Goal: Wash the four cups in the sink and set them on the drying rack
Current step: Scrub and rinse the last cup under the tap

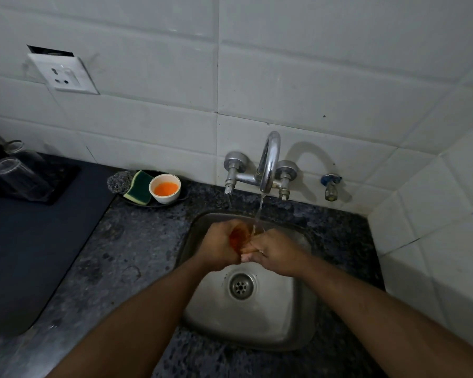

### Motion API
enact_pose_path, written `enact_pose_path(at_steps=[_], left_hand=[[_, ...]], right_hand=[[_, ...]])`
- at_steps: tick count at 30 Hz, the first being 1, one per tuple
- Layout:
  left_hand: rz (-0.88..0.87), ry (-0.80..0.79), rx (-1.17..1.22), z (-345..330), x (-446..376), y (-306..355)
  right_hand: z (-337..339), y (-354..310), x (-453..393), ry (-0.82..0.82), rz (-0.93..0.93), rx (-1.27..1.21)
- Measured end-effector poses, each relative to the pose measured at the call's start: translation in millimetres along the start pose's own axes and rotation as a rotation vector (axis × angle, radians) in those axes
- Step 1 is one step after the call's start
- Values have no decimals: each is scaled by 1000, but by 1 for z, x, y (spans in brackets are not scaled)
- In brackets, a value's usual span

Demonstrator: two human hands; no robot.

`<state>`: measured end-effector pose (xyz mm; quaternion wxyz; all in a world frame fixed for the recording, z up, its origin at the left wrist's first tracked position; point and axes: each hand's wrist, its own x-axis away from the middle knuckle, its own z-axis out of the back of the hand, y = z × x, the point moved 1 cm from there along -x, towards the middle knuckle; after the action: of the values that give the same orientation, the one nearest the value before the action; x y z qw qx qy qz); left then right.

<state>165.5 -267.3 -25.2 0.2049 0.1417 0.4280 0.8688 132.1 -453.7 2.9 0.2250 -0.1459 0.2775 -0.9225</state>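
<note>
- The small clear glass cup with an amber tint (239,237) sits between both hands over the square stainless-steel sink (257,317), just left of the thin stream from the curved chrome tap (268,162).
- The left hand (219,246) curls round the cup's wall; the right hand (273,252) has fingers bent against its open side, apparently rubbing within.
- Judged wet and smooth, the glass should be slippery, light, rigid and breakable; wrapping the wall beats pinching the rim.
- Far left of the grip, upturned clear glasses (14,170) rest on a dark drying rack (58,184).
- Up-left lie a green-and-yellow sponge (139,186) and a white bowl of orange liquid (165,188).
</note>
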Motion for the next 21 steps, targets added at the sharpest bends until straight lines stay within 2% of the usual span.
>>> enact_pose_path(at_steps=[2, 3, 4, 5, 9, 11, 12, 15, 16, 18, 21], left_hand=[[99, -266, -20, 9, -1, -2], [131, -331, -18, 11, -2, -3], [136, -325, -18, 12, -3, -3], [118, -263, -22, 12, -3, -2], [-62, 151, 15, -4, 1, 3], [-68, 230, 29, -6, 3, 3], [-53, 178, 43, -3, 3, 2], [81, -213, 27, 11, 1, -1], [113, -268, 26, 13, 0, -3], [85, -165, 36, 12, -3, -1], [-30, 188, -8, -1, -2, 4]], right_hand=[[3, 3, -3, -128, 36, 190], [4, 7, -5, -154, 29, 221], [6, 6, -6, -149, 13, 203], [6, 5, -7, -119, -4, 153], [1, -6, -8, 98, -69, -159], [-2, -6, -6, 124, -72, -191], [-1, -6, -4, 99, -54, -174], [8, 0, -3, -46, 12, 33], [10, 1, -4, -76, 11, 63], [10, -1, -6, -26, 0, 29], [1, -6, -7, 171, -88, -218]])
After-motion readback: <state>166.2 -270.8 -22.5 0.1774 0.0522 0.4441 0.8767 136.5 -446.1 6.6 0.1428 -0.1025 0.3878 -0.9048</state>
